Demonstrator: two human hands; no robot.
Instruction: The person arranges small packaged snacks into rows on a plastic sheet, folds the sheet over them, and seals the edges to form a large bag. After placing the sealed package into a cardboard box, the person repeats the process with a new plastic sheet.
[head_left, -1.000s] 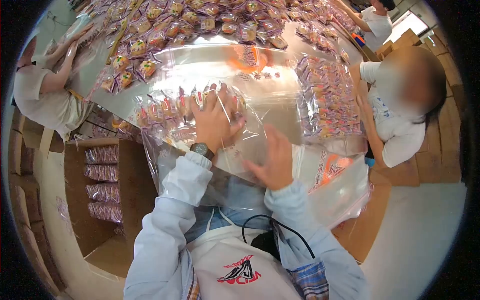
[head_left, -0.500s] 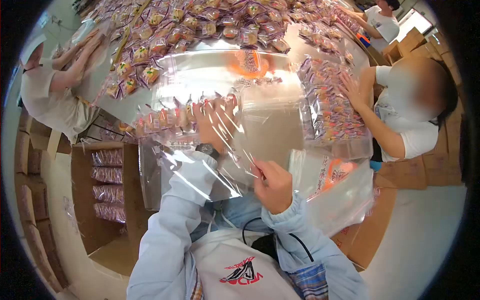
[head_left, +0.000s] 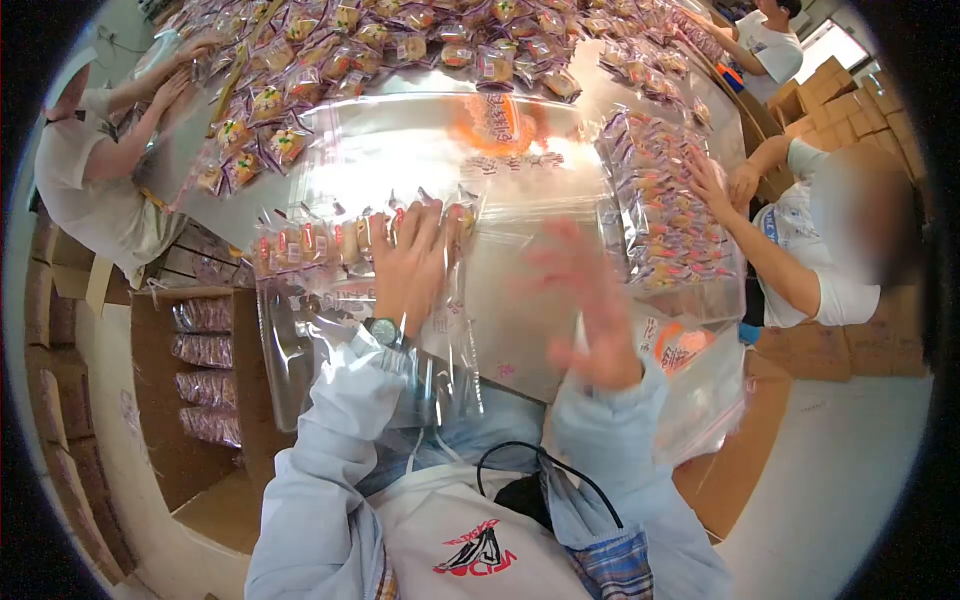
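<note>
A clear plastic bag (head_left: 310, 330) lies in front of me with a row of small wrapped cakes (head_left: 310, 243) near its far edge. My left hand (head_left: 408, 265) rests on the right part of that row, palm down, fingers spread. Right of the bag, my right hand (head_left: 590, 305) is above the table, blurred by motion, its fingers apart and nothing visible in it. Flat clear bags with orange print (head_left: 497, 125) lie beyond my hands. More printed bags (head_left: 680, 348) are at the right near edge, partly behind my right sleeve.
Many loose wrapped cakes (head_left: 400, 45) cover the far table. At right, a person's hands (head_left: 715, 190) are by a filled bag (head_left: 660, 205). An open carton (head_left: 245, 400) with packed bags stands at left. Another person (head_left: 95, 170) works at far left; one more (head_left: 765, 45) is at far right.
My right hand has let go of the bag's edge, opened and moved up and right. The bag's near part has dropped, and my left hand is now flatter on the row.
</note>
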